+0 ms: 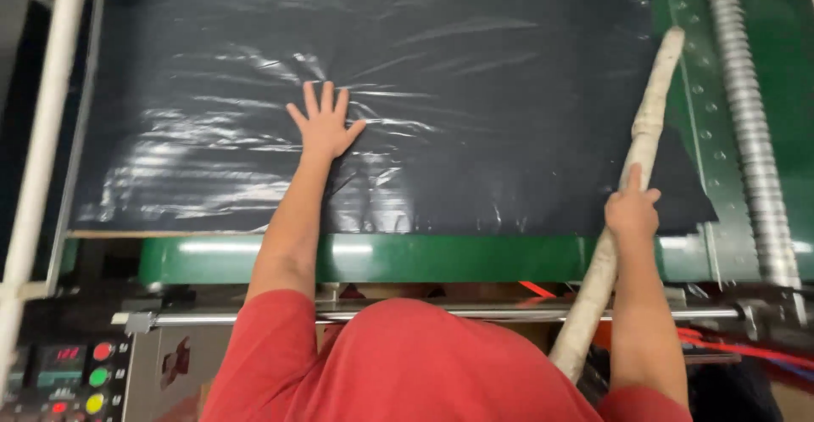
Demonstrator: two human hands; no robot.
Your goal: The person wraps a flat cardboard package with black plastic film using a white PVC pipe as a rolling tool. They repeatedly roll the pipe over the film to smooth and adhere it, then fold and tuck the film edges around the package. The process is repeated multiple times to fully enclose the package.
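Observation:
A wide black plastic sheet [475, 74] lies wrinkled and glossy over a green machine bed [407, 257]. My left hand [325, 122] rests flat on the sheet near its middle, fingers spread, holding nothing. My right hand [631, 208] grips a long pale cloth-wrapped rod [646, 125] that runs diagonally from the lower middle up to the sheet's right edge. My red sleeves and shirt fill the bottom of the view.
A threaded metal screw shaft [750, 125] runs along the green frame at right. A white pipe frame [42, 150] stands at left. A control panel [72, 378] with red, green and yellow buttons sits bottom left. A steel bar [203, 318] crosses below the bed.

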